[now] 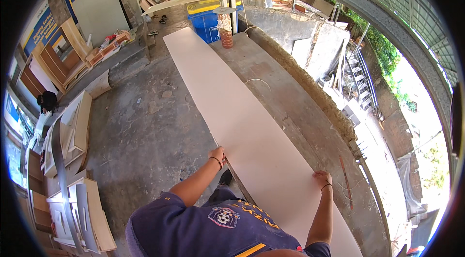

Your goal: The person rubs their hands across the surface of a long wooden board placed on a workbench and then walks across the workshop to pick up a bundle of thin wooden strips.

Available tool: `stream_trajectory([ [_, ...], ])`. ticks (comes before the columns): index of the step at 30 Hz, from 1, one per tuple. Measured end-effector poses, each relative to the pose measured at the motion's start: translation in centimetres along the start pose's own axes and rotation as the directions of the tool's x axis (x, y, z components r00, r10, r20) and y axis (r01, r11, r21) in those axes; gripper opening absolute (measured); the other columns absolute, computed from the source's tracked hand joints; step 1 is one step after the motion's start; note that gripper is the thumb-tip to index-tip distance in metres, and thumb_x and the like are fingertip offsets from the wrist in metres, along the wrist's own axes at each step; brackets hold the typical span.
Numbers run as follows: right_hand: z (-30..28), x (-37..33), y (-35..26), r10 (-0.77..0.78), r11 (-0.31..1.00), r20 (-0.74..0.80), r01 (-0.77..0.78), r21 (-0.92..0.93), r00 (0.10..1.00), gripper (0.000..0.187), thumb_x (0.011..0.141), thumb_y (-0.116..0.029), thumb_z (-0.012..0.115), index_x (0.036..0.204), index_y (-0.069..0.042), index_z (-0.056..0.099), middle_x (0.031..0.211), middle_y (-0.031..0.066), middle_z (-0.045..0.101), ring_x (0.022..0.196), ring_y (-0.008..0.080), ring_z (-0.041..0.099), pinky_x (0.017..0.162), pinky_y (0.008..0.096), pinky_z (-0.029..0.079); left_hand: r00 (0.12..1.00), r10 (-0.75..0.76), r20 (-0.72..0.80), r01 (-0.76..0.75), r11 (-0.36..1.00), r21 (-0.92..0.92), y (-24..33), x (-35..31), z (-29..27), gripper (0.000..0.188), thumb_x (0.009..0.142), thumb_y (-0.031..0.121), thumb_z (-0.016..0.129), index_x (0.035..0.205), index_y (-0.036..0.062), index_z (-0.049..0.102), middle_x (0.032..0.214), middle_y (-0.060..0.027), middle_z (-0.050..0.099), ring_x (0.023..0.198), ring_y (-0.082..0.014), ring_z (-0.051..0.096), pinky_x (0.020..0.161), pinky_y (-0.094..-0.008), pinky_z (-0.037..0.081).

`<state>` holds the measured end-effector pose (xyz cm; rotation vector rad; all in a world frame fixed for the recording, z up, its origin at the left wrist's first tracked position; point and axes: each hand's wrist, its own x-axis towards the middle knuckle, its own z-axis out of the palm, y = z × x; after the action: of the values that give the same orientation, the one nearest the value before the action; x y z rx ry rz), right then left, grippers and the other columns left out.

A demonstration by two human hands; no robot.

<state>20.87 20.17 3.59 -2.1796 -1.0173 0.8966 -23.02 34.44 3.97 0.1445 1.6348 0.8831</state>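
A long, pale pinkish-white board (237,107) runs from beneath my body away toward the far blue bin. My left hand (218,156) is closed around the board's left edge, near my knee. On the opposite side, my right hand (322,178) grips the right edge with the fingers lying over its top face. Both forearms reach forward, with a dark band around each wrist. The undersides of the board and the thumbs' exact places are partly hidden.
Behind the board's far end stands a blue bin with a yellow lid (208,7), beside a reddish-brown container (226,39). Cabinet parts (77,213) lie at the left. A ledge (310,87) drops off at the right. Other people are at the far left and the back.
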Motion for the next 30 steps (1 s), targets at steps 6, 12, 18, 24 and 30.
stream_trajectory([
  [6, -0.3, -0.5, -0.5, -0.018, 0.997, -0.007, 0.018, -0.077, 1.0, 0.021, 0.065, -0.019, 0.064, 0.081, -0.006, 0.064, 0.072, 0.0088, 0.063, 0.066, 0.0155, 0.06, 0.062, 0.027, 0.046, 1.0, -0.015, 0.005, 0.015, 1.0, 0.023, -0.3, 0.3, -0.1, 0.012, 0.072, 0.019, 0.056, 0.079, 0.0111, 0.051, 0.069, -0.0018, 0.049, 0.064, -0.0139, 0.048, 0.057, -0.0372, 0.04],
  [12, 0.0, 0.2, -0.1, -0.032, 0.995, -0.005, 0.032, -0.1, 0.999, 0.023, 0.066, -0.021, 0.062, 0.083, -0.006, 0.064, 0.075, 0.0104, 0.064, 0.071, 0.0182, 0.061, 0.065, 0.0284, 0.047, 1.0, -0.015, -0.015, 0.016, 1.0, 0.019, -0.8, 0.8, 0.0, 0.014, 0.072, 0.02, 0.056, 0.083, 0.0118, 0.051, 0.071, -0.0016, 0.049, 0.067, -0.0145, 0.048, 0.058, -0.0369, 0.039],
  [18, -0.1, -0.3, -0.2, -0.033, 0.996, -0.011, 0.032, -0.086, 0.999, 0.023, 0.066, -0.021, 0.062, 0.083, -0.006, 0.064, 0.074, 0.0115, 0.063, 0.07, 0.0194, 0.061, 0.065, 0.0293, 0.047, 0.999, -0.022, 0.033, 0.02, 0.998, 0.067, -2.2, -2.2, 0.2, 0.012, 0.072, 0.02, 0.055, 0.08, 0.0107, 0.051, 0.07, -0.0018, 0.048, 0.066, -0.0149, 0.048, 0.056, -0.0366, 0.039],
  [24, 0.2, -0.3, 0.4, -0.081, 0.988, -0.047, 0.075, -0.133, 0.996, 0.019, 0.067, -0.02, 0.061, 0.079, -0.005, 0.064, 0.07, 0.0114, 0.062, 0.065, 0.0172, 0.059, 0.062, 0.0286, 0.046, 0.996, -0.053, 0.074, 0.048, 0.997, 0.065, -4.1, -2.3, -0.3, 0.011, 0.072, 0.02, 0.055, 0.079, 0.0125, 0.051, 0.077, -0.0003, 0.048, 0.069, -0.0133, 0.046, 0.065, -0.0378, 0.039],
  [30, -0.4, -1.6, -2.2, -0.078, 0.991, -0.047, 0.072, -0.116, 0.996, 0.017, 0.067, -0.019, 0.062, 0.077, -0.006, 0.064, 0.069, 0.0103, 0.062, 0.063, 0.0162, 0.058, 0.06, 0.028, 0.046, 0.997, -0.044, 0.056, 0.04, 0.997, 0.068, -3.3, -3.6, -0.1, 0.011, 0.071, 0.021, 0.055, 0.078, 0.0129, 0.05, 0.076, 0.0, 0.047, 0.069, -0.0133, 0.046, 0.064, -0.0366, 0.039],
])
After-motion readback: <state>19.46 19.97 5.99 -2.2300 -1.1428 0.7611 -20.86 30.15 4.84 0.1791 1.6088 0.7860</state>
